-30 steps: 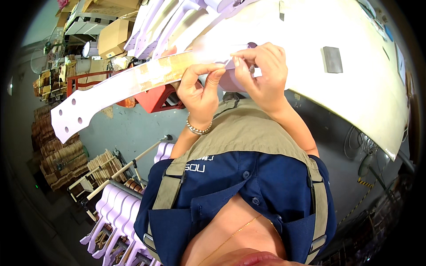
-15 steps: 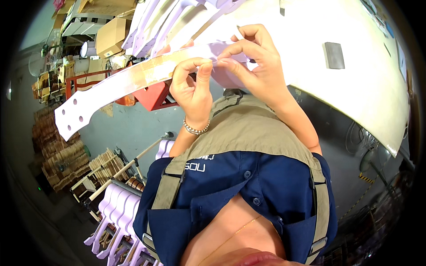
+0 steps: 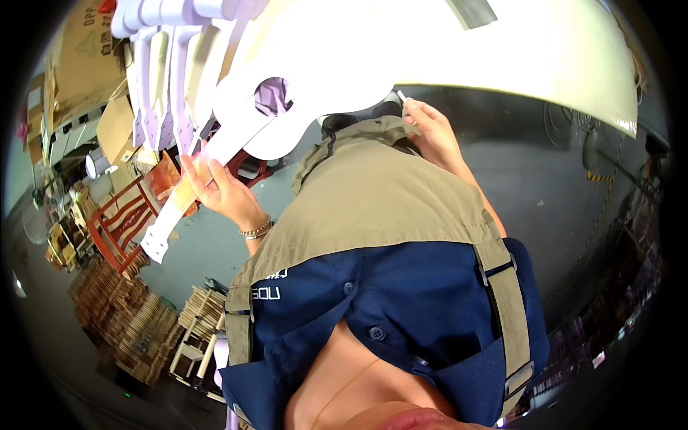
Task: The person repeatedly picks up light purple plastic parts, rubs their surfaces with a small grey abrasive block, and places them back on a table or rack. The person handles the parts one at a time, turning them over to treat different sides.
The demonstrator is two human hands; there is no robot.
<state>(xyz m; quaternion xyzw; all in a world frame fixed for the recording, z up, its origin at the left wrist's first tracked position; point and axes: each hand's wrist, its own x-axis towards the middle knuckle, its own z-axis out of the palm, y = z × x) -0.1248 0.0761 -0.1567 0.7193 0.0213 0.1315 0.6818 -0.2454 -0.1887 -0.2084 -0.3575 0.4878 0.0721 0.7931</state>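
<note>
A pale, unstrung ukulele point(image 3: 271, 142) lies slanted, its round sound hole facing up and its body against the bright table's edge. Its neck points down to the left, with tape-like amber patches and a holed headstock point(image 3: 155, 241). My left hand point(image 3: 226, 195) is at the neck, thumb and forefinger raised apart; the neck seems to rest across its other fingers, which are partly hidden. Beyond the body's right end, over the apron, my right hand point(image 3: 432, 129) pinches a small white piece point(image 3: 401, 95). What that piece is, I cannot make out.
The white table point(image 3: 502, 61) curves across the top, a grey block point(image 3: 473, 11) on it. Several lilac ukulele bodies and necks point(image 3: 147, 79) stand at the upper left. Cardboard boxes point(image 3: 82, 54), a red chair point(image 3: 125, 222) and stacked wooden parts point(image 3: 129, 322) are on the left.
The ukulele has turned, bringing its sound-hole face into view. My right hand has moved away from my left, toward the body's far end. My left thumb and forefinger have come apart.
</note>
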